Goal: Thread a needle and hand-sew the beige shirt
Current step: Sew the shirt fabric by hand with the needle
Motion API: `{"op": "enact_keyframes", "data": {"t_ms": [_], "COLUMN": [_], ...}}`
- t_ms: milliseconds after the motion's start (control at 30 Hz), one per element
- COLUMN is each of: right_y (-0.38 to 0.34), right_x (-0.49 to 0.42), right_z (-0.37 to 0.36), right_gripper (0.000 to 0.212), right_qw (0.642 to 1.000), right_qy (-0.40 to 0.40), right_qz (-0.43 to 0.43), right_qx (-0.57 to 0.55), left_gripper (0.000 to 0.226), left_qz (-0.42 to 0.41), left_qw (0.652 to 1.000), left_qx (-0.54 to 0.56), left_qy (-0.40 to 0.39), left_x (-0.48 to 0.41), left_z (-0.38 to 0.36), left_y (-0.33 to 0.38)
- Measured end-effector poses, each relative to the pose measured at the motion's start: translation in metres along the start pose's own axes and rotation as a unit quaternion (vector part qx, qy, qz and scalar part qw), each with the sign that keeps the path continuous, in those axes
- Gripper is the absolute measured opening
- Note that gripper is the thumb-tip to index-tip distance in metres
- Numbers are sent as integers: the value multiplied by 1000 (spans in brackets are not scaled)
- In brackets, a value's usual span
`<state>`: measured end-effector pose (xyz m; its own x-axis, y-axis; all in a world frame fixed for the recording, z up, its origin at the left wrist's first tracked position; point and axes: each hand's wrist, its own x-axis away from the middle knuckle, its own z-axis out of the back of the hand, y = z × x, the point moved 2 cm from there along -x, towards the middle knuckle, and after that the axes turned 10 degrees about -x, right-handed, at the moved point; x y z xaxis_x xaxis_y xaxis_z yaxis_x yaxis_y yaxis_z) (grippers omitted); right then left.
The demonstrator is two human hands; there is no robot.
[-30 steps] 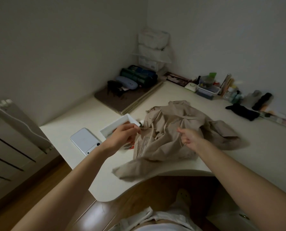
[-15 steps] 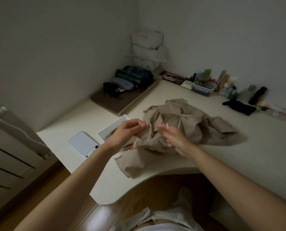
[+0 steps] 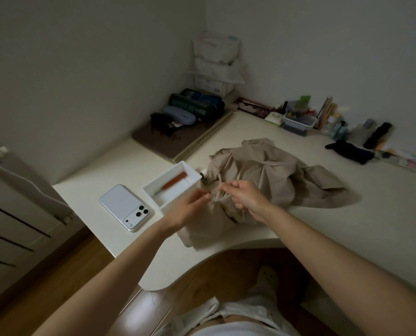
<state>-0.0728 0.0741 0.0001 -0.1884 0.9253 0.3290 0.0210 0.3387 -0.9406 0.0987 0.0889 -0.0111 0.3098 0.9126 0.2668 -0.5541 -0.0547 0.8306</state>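
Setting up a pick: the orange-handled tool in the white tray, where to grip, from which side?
Pinch the orange handle mid-length, across its width, coming straight down. The tool lies flat and diagonal inside the white tray, whose walls probably block a side approach. The thin metal tip points to the near-left corner; avoid that end.

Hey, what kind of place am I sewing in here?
Most likely a room at home, perhaps a bedroom corner: a cream desk against the walls, stacked tissue packs in the corner, and bottles lined along the wall.
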Motion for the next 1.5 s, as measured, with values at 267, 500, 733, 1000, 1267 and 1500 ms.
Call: {"op": "enact_keyframes", "data": {"t_ms": [267,500,733,1000,1267,1500], "right_y": [10,18,2,-7,14,7], "right_x": [-10,-5,-2,0,-9,-4], "right_z": [12,22,21,4,9,46], "right_gripper": [17,36,36,8,9,15], "right_qw": [996,975,942,969,966,941], "right_qy": [62,28,83,27,4,-23], "right_qz": [-10,-47,73,134,67,16], "right_qx": [65,216,315,206,250,337], "left_gripper": [20,10,18,13,13,12], "left_qz": [5,-21,-45,-66,-51,-40], "left_qw": [998,995,994,995,995,995], "left_qx": [-51,-21,-10,5,15,4], "left_qy": [29,99,98,79,80,90], "left_x": [3,8,9,9,12,10], "left_z": [-16,-13,-7,-8,-7,-2], "left_y": [-14,-12,-10,-10,-18,-22]}}
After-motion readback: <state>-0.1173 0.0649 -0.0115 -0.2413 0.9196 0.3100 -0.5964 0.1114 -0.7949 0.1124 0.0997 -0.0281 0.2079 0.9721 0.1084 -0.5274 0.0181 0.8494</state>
